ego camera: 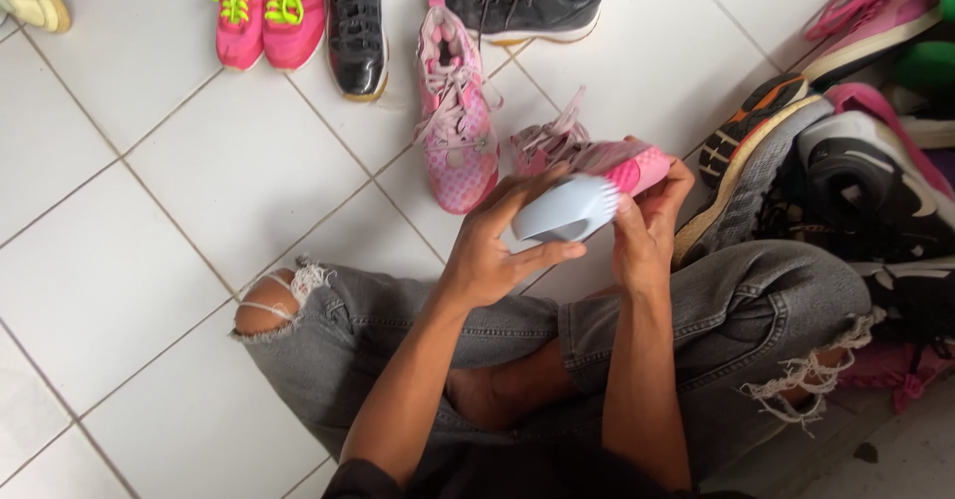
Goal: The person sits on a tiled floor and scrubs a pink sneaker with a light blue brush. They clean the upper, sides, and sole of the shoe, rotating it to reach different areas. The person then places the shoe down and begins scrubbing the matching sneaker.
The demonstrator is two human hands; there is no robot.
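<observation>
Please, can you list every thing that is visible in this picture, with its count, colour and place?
Pink mesh sneaker: one, pink, held in both hands.
Pale blue plastic brush: one, white bristles, against that sneaker.
Pink laced sneaker: one, on the floor, top centre.
Bright pink sneakers with neon yellow laces: two, top left.
Black glossy sneakers: two, top centre.
Pile of mixed shoes: several, right side.
White tiled floor: one.
Grey ripped jeans: one, on the crossed legs.
Left hand: on the brush.
Right hand: holding the sneaker.
</observation>
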